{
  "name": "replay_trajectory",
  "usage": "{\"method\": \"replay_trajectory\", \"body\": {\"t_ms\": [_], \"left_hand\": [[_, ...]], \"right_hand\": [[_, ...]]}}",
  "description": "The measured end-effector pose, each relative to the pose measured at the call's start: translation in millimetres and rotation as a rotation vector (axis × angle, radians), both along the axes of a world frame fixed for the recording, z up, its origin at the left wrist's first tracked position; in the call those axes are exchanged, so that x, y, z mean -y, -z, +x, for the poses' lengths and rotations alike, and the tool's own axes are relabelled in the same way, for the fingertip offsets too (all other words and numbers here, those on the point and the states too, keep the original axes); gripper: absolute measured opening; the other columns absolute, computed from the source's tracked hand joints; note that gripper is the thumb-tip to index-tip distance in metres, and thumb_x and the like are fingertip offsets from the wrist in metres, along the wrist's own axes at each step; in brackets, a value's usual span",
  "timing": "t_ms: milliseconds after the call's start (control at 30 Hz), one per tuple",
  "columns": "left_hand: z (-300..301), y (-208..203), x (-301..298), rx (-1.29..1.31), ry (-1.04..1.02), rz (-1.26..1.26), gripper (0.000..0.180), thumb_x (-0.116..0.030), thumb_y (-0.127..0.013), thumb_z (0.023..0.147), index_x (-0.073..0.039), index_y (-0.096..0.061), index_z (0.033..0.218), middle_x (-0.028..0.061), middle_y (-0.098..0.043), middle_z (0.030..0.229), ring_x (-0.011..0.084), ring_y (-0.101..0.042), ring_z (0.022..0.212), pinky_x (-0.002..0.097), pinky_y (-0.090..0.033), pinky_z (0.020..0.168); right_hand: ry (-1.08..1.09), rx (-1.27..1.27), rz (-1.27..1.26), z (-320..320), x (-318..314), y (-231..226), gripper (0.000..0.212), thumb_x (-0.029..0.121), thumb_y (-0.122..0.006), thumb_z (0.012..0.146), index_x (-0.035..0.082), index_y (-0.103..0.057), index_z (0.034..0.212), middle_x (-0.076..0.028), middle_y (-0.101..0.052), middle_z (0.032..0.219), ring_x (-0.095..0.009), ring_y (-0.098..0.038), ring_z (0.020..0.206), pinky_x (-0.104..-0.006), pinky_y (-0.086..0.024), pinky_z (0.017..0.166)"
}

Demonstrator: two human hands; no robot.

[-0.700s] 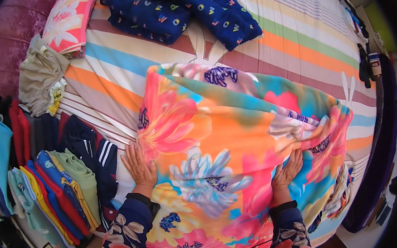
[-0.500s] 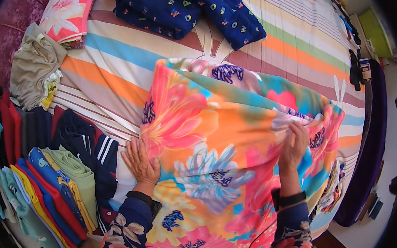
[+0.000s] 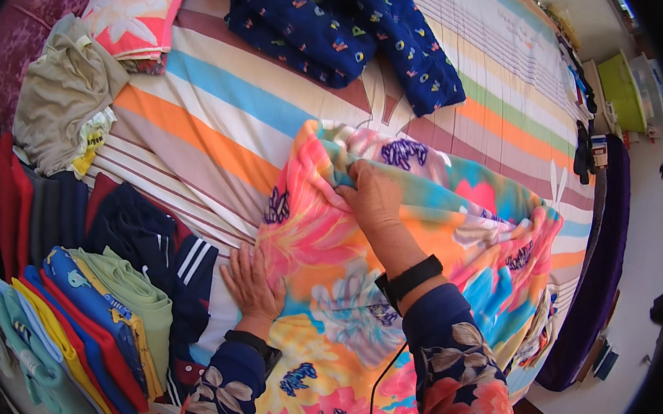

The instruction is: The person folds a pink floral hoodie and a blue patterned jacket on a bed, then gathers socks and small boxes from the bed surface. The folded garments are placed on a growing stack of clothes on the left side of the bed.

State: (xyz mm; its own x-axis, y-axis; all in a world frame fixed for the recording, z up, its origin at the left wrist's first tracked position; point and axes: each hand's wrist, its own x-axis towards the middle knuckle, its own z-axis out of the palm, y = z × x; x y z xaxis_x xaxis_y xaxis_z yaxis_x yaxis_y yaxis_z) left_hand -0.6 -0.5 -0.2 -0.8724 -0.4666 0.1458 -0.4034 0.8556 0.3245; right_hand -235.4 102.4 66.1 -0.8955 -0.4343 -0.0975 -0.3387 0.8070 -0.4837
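A fleecy blanket (image 3: 337, 319) with big pink, blue, yellow and orange flowers lies in layers before me on the bed. My left hand (image 3: 256, 291) rests flat at its left edge, fingers spread, partly on the fabric and partly on the sheet. My right hand (image 3: 374, 199) reaches across to the blanket's far left part. Its fingers are curled and seem to pinch a fold of the top layer there; the fingertips are partly hidden. Creases run from that hand toward the blanket's right side.
Rows of folded clothes (image 3: 89, 319) stand at the left, with a dark striped-sleeve jacket (image 3: 134, 224) beside them. A crumpled beige garment (image 3: 71, 94) and a pink floral pillow (image 3: 135, 8) lie beyond. Navy printed clothing (image 3: 301, 20) is spread on the striped sheet (image 3: 214, 100). A thin black cable (image 3: 374, 395) crosses the blanket.
My right hand has moved left from the blanket's right side to its far left part. My left hand stays flat at the left edge. The view has shifted slightly.
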Motion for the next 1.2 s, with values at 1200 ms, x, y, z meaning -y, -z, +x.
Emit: {"method": "replay_trajectory", "body": {"t_ms": [1200], "left_hand": [[3.1,6.6,0.8,0.038,0.015,-0.043,0.06,-0.04,-0.037,0.085,-0.005,-0.027,0.133,0.0199,-0.026,0.137,0.0396,-0.021,0.128,0.0535,-0.008,0.102]], "right_hand": [[-0.067,-0.39,-0.453,-32.2,92.1,-7.7,0.027,0.021,-0.068,0.063,0.01,-0.056,0.084,-0.01,-0.055,0.083,-0.027,-0.053,0.085,-0.0386,-0.038,0.082]]}}
